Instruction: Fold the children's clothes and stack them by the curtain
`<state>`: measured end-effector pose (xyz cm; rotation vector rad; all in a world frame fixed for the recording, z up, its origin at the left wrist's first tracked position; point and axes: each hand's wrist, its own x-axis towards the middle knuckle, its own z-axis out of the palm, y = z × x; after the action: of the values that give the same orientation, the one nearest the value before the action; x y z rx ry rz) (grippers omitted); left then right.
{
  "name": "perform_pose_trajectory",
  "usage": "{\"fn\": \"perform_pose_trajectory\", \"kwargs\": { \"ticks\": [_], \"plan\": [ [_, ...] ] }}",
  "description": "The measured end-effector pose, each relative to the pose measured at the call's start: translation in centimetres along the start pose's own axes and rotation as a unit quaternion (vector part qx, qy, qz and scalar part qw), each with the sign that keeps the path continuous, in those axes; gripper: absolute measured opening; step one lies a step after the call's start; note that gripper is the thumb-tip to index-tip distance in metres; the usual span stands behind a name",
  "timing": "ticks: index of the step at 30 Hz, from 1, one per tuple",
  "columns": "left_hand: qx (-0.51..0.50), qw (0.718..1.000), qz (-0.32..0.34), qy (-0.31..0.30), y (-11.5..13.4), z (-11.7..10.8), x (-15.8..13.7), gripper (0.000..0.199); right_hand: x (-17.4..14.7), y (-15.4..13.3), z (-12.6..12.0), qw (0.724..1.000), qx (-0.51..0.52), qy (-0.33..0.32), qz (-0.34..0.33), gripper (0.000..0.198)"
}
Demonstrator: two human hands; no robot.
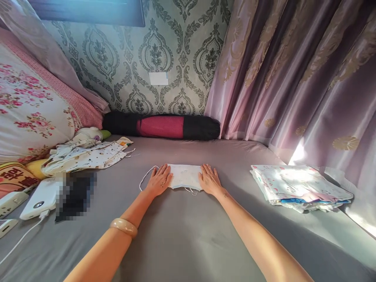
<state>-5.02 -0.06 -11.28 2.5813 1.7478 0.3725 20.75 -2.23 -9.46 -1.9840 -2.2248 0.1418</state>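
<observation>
The white cloth [185,174] is lying on the grey sheet [182,231] and is serving as the reference for all positions. The left hand [159,179] is resting palm down across its left end, fingers extended; the right hand [210,179] is resting likewise across its right end. Neither is gripping anything.

Risks noted: a white cord [141,183] is looping out past the cloth's left end, its attachment hidden, and a small cord loop [192,192] is showing at its near edge. A finger catching either could be pulling the cloth askew. The near edge is bowing slightly; unequal pressure at the two ends could be setting a crease. The sheet is appearing soft, so hard pressing could be rucking it beneath the cloth. The folded stack [299,186], well right of the cloth, is presenting little risk of contact.
</observation>
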Motion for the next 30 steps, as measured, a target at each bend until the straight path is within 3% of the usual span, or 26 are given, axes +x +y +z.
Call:
{"fn": "perform_pose_trajectory", "kwargs": {
  "ticks": [6,11,18,23,26,30],
  "plan": [
    [-0.018,1.000,-0.006,0.003,0.2,-0.5,-0.6,0.051,0.0,0.0,-0.2,1.000,0.009,-0.019,0.003,0.056],
    [-0.041,0.998,-0.031,0.025,-2.1,-1.5,-3.8,0.053,0.3,0.4,-0.6,0.999,0.000,-0.038,-0.006,0.057],
    [0.004,0.987,-0.146,0.063,-7.3,-3.8,-10.6,0.054,0.9,-0.1,-0.8,1.000,-0.027,-0.008,-0.008,0.060],
    [0.055,0.970,-0.218,0.093,-7.9,-6.2,-12.4,0.046,1.3,0.0,0.5,0.999,-0.049,-0.012,-0.017,0.060],
    [0.080,0.944,-0.298,0.119,-7.9,-7.4,-12.7,0.043,1.6,0.2,1.0,0.998,-0.060,-0.003,-0.029,0.060],
    [0.145,0.876,-0.433,0.155,-8.7,-8.0,-13.4,0.046,1.8,0.4,1.2,0.997,-0.066,-0.002,-0.032,0.060]
  ]
}}
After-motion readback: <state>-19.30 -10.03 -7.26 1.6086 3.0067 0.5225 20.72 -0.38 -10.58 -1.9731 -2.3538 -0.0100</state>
